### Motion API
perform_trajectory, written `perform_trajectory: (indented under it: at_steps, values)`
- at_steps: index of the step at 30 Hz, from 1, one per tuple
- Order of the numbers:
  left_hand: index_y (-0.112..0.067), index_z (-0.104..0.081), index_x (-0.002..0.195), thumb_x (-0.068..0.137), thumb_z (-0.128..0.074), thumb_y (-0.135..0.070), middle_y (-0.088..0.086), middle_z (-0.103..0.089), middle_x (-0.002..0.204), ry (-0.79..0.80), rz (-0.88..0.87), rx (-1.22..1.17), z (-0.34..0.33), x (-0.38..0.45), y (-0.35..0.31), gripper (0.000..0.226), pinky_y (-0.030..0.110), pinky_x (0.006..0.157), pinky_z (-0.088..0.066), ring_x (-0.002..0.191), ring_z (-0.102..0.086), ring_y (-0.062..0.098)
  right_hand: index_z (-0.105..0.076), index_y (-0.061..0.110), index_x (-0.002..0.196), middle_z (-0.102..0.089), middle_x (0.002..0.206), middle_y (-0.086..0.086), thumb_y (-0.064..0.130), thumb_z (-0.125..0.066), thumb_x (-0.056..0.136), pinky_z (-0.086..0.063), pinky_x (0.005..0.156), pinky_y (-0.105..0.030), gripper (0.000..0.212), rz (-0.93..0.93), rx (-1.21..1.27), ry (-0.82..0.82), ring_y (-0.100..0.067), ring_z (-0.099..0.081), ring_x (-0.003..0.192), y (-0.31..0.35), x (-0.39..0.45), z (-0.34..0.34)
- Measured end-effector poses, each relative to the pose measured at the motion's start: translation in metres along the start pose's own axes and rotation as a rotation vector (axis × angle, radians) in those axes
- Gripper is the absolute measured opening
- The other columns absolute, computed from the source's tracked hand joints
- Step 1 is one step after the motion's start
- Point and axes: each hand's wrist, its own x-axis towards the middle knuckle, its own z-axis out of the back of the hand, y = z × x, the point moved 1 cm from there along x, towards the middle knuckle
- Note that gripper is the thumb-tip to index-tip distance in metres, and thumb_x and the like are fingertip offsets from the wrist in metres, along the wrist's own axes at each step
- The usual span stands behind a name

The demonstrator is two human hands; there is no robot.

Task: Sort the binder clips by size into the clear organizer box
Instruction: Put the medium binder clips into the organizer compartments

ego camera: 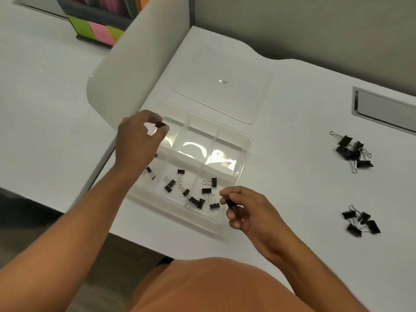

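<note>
Clear organizer box (244, 152) holds small binder clips (198, 194) in near compartments.

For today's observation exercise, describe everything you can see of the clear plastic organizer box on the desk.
The clear plastic organizer box is a shallow, rounded-corner tray lying flat near the white desk's front edge. Thin walls split it into six compartments in two rows. The far row looks empty and glares with reflected light; the near row holds small black binder clips. Its flat clear lid lies just beyond. The left hand hovers over its far-left corner, the right hand by its near-right corner.
</note>
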Motion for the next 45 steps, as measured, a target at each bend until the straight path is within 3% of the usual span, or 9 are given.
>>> perform_trajectory:
  at_steps: [5,11,13,16,22,24,29,35,45]
  values:
    - [-0.042,-0.071,0.1,0.086,-0.079,-0.043,0.0,-0.066,0.109,0.137,0.019,0.186,-0.016,0.01,0.027,0.016,0.03,0.076,-0.043,0.098,-0.054,0.012,-0.078,0.014,0.113,-0.071,0.1,-0.002,-0.001,-0.044,0.104,-0.044,0.064,-0.027,0.038,0.034,-0.148,0.023,-0.013,-0.055,0.071,0.009,0.011,-0.013]
    - [-0.03,-0.071,0.1,0.091,-0.076,-0.019,-0.012,-0.064,0.109,0.013,-0.008,0.013,0.014,-0.023,0.04,0.015,0.025,0.075,-0.041,0.094,-0.059,0.016,-0.068,0.029,0.132,-0.07,0.122,0.007,0.006,-0.047,0.106,-0.053,0.089,-0.026,0.04,0.407,-0.676,-0.04,-0.007,-0.066,0.098,0.074,0.065,-0.09]
    - [-0.026,-0.072,0.099,0.092,-0.075,-0.016,-0.011,-0.065,0.106,-0.005,-0.02,-0.018,0.02,-0.04,0.036,0.013,0.024,0.073,-0.044,0.089,-0.061,0.016,-0.063,0.025,0.14,-0.066,0.134,0.004,0.004,-0.046,0.106,-0.047,0.101,-0.016,0.043,0.558,-0.875,-0.012,-0.006,-0.062,0.118,0.088,0.084,-0.108]
    - [-0.027,-0.072,0.099,0.093,-0.075,-0.017,-0.011,-0.067,0.106,0.028,0.002,-0.049,0.02,-0.059,0.037,0.012,0.026,0.074,-0.046,0.092,-0.062,0.014,-0.056,0.017,0.146,-0.061,0.142,-0.003,-0.005,-0.043,0.104,-0.033,0.093,0.004,0.05,0.681,-1.038,0.0,-0.01,-0.056,0.127,0.098,0.113,-0.132]
    - [-0.027,-0.072,0.101,0.094,-0.074,-0.018,-0.015,-0.067,0.104,-0.013,0.012,-0.109,0.024,-0.075,0.031,0.012,0.02,0.075,-0.044,0.091,-0.06,0.003,-0.038,0.021,0.16,-0.049,0.159,-0.005,-0.006,-0.044,0.103,-0.038,0.116,-0.029,0.064,0.61,-1.216,0.049,-0.021,-0.048,0.144,0.085,0.142,-0.142]
    - [-0.027,-0.071,0.1,0.094,-0.074,-0.019,-0.017,-0.066,0.103,-0.023,0.012,-0.115,0.025,-0.078,0.031,0.011,0.019,0.075,-0.044,0.091,-0.06,0.002,-0.046,0.023,0.155,-0.051,0.156,0.003,-0.004,-0.043,0.102,-0.039,0.117,-0.028,0.059,0.624,-1.09,-0.047,-0.014,-0.049,0.141,0.078,0.134,-0.128]
    - [-0.029,-0.07,0.099,0.095,-0.073,-0.019,-0.017,-0.066,0.1,0.021,-0.027,-0.146,0.009,-0.093,0.017,0.011,0.019,0.074,-0.044,0.092,-0.061,0.007,-0.066,0.025,0.128,-0.067,0.124,0.015,0.005,-0.053,0.101,-0.049,0.091,-0.01,0.035,0.661,-0.857,-0.178,0.0,-0.063,0.111,0.046,0.075,-0.061]
    - [-0.027,-0.07,0.094,0.092,-0.074,-0.014,-0.018,-0.066,0.096,0.22,-0.28,-0.125,-0.049,-0.123,-0.044,0.014,0.016,0.071,-0.045,0.084,-0.063,0.008,-0.072,0.027,0.109,-0.072,0.109,0.018,0.002,-0.058,0.098,-0.047,0.081,-0.007,0.031,0.516,-0.685,-0.421,0.0,-0.066,0.103,-0.005,0.007,0.049]
    - [-0.031,-0.068,0.106,0.097,-0.068,-0.021,-0.019,-0.063,0.104,0.708,-0.599,-0.064,-0.18,-0.19,-0.15,0.013,0.023,0.076,-0.054,0.087,-0.062,0.0,-0.067,0.026,0.117,-0.062,0.117,0.016,0.0,-0.056,0.099,-0.044,0.086,-0.018,0.034,0.482,-0.738,-0.838,-0.007,-0.06,0.106,-0.061,-0.062,0.216]
